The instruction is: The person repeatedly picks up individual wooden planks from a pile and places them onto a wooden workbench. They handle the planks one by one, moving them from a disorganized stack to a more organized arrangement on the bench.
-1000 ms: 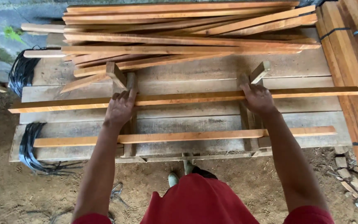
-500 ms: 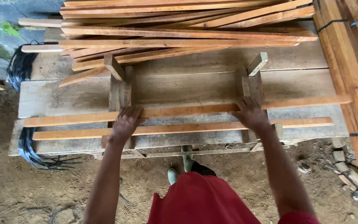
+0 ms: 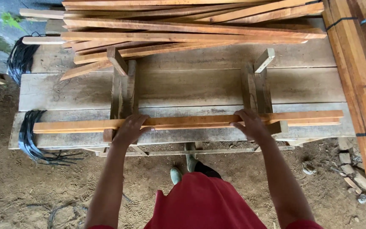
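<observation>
We have both hands flat on two long orange-brown wooden slats [image 3: 191,122] lying side by side along the near edge of the grey plank tabletop [image 3: 183,87]. Their long axis runs left to right, resting across two upright wooden jig blocks [image 3: 123,95], which seem to keep them level. Our left hand [image 3: 131,129] and right hand [image 3: 250,124] press down open-palmed, fingers spread, neither grip closed. A loose pile of slats [image 3: 191,25] lies at the far side.

Orange-brown slats [image 3: 183,121] lie on a weathered grey desk [image 3: 191,87]; black straps [image 3: 32,135] hang there; the shirt [image 3: 200,203] is red.
</observation>
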